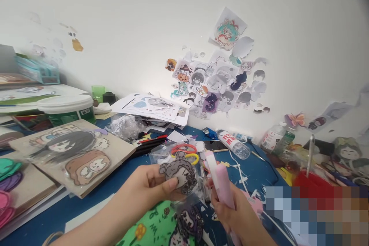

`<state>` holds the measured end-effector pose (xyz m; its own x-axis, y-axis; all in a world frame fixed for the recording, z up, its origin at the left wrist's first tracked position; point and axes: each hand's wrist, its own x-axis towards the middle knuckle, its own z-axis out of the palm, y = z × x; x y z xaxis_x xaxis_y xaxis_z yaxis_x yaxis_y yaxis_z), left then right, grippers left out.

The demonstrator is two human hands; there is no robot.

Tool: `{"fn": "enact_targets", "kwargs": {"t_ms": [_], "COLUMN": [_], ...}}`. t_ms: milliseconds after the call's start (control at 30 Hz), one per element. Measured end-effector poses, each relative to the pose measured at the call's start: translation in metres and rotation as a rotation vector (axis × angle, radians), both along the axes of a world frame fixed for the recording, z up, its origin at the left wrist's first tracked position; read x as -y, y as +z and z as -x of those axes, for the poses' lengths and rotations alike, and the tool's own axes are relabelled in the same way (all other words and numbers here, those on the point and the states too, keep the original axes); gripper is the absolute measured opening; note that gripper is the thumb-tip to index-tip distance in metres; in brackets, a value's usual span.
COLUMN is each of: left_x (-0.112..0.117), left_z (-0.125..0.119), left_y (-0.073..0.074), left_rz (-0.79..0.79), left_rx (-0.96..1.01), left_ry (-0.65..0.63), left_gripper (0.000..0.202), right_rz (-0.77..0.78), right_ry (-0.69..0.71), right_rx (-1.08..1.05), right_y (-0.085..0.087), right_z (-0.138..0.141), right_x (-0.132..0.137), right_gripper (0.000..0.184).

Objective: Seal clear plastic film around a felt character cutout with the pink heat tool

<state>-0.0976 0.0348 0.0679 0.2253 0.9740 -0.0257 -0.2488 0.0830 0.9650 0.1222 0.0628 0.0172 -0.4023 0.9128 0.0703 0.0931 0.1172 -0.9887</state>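
My left hand (pixel 155 184) pinches a grey cartoon-character cutout (pixel 182 173) between thumb and fingers, its printed side toward me. Clear film seems to hang around its lower edge. My right hand (pixel 235 209) is wrapped around a long pink-and-white handheld tool (pixel 224 184), held upright just right of the cutout and apart from it; its exact kind is unclear. Below my hands lie a darker cartoon cutout (pixel 188 223) and a bright green patterned piece (pixel 154 223) with flowers. Behind the held cutout are scissors (pixel 191 157) with red and yellow handles.
Cardboard-backed drawings (pixel 115 138) lie at left, near a white-lidded tub (pixel 66 102). A plastic bottle (pixel 233 144) lies behind my right hand. Paper scraps and a white cable spread over the blue table (pixel 256 173). A red container (pixel 311 184) stands at right; cutouts cover the wall.
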Motion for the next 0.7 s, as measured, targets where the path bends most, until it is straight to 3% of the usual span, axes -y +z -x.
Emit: {"fn": "enact_targets", "kwargs": {"t_ms": [200,367,533,700], "left_x": [-0.003,-0.006,-0.003,-0.003], "left_z": [-0.001,-0.008,-0.014,-0.015], "left_y": [-0.010,-0.020,-0.022,-0.028], "left_rz": [0.019,-0.048,-0.063,-0.076], "left_rx": [-0.078,-0.059,-0.166,-0.189], "left_ry": [-0.032,-0.147,-0.151,-0.159], "left_gripper": [0.030,0.029,0.031,0.034], "right_rz": [0.015,-0.008,0.002,0.090], "right_ry": [0.170,0.141,0.103,0.113], "right_rx": [-0.053,-0.013,0.019,0.010], "right_y": [0.011,0.009,-0.003,-0.001], "right_z": [0.008,0.010,0.009,0.009], "right_x": [0.003,0.007,0.005,0.006], "right_gripper": [0.063,0.062,0.060,0.049]}}
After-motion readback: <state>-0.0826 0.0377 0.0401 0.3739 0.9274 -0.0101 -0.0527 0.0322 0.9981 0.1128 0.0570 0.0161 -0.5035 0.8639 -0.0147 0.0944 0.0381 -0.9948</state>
